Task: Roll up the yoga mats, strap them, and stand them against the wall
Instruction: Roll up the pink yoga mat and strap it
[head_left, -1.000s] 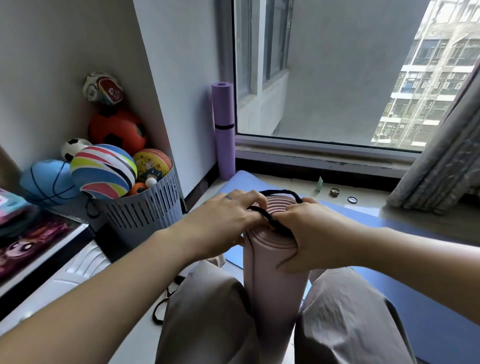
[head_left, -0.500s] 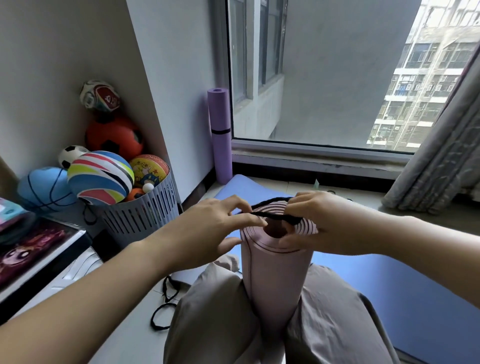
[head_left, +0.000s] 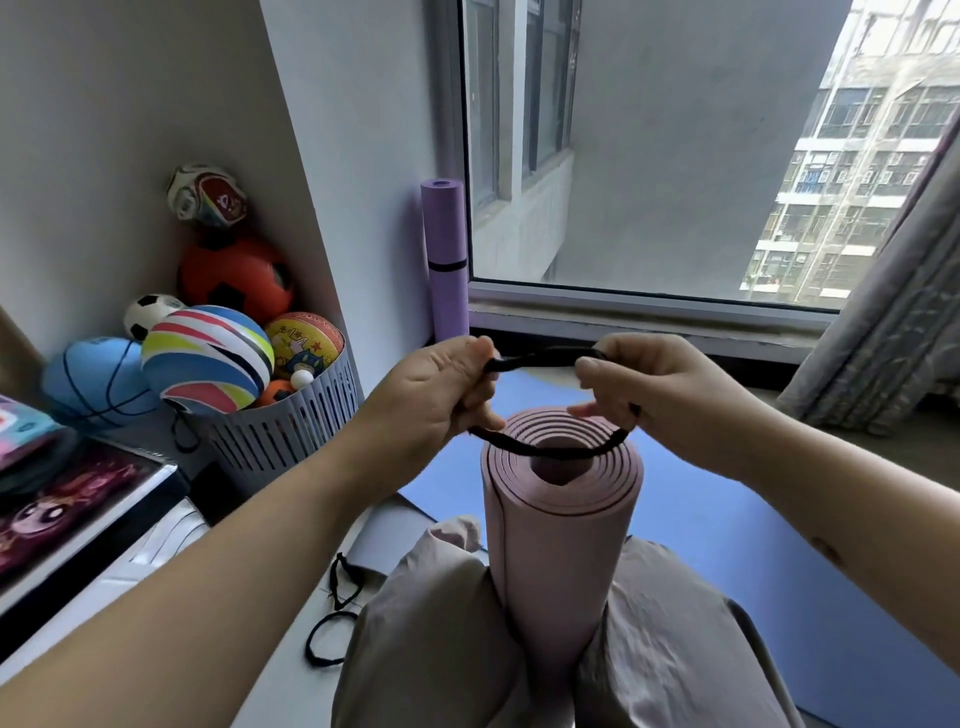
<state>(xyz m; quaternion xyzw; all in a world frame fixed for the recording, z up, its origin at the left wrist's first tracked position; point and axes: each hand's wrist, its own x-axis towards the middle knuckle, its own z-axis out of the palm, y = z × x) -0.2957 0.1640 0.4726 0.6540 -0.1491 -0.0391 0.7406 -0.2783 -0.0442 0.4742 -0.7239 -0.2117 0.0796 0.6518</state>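
Note:
A rolled pink yoga mat (head_left: 558, 525) stands upright between my knees, its spiral end facing me. A black elastic strap (head_left: 545, 358) is stretched into a loop just above that end. My left hand (head_left: 441, 395) grips the strap's left side and my right hand (head_left: 639, 387) grips its right side. The loop's lower strand lies across the mat's top rim. A purple rolled mat (head_left: 444, 260) with a black band stands against the wall by the window. A blue mat (head_left: 727, 519) lies flat on the floor beneath.
A grey slatted basket (head_left: 291, 431) full of balls stands at the left by the wall. More black straps (head_left: 332, 618) lie on the floor by my left knee. A curtain (head_left: 883, 338) hangs at the right. Books lie at the far left.
Both hands have lifted the strap off the mat's end and pulled it wider apart. The strap now hangs as an open loop above the roll.

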